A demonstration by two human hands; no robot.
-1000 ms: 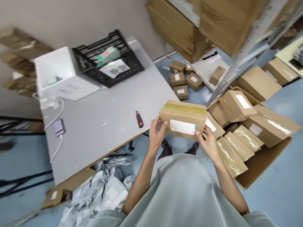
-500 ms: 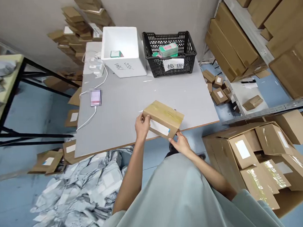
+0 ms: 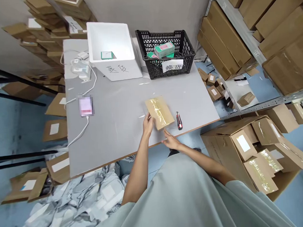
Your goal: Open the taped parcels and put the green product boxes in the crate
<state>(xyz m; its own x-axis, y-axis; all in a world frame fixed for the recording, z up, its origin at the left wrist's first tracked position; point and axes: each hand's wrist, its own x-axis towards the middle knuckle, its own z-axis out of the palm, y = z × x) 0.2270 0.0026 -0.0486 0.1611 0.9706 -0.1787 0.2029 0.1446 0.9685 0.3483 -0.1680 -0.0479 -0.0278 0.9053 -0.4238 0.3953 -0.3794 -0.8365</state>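
Observation:
A small cardboard box (image 3: 160, 110) with shiny clear tape along its top lies on the grey table near the front edge. My left hand (image 3: 147, 125) grips its left side, thumb against the edge. Just below the box's near corner is my right hand (image 3: 171, 140), its fingers stretched out and apart, holding nothing; whether a fingertip touches the box I cannot tell. To the right of the box lies a red and black utility knife (image 3: 179, 120).
At the table's back stand a white foam bin (image 3: 119, 69) and a black crate (image 3: 169, 66) with green boxes. A cabled phone-like device (image 3: 86, 106) lies left. A large carton (image 3: 218, 150) of parcels stands right; grey mailing bags (image 3: 95, 199) cover the floor left.
The box has turned and come down onto the table, its taped side now up and its label out of sight. My right hand has let go of it. The utility knife has come into view.

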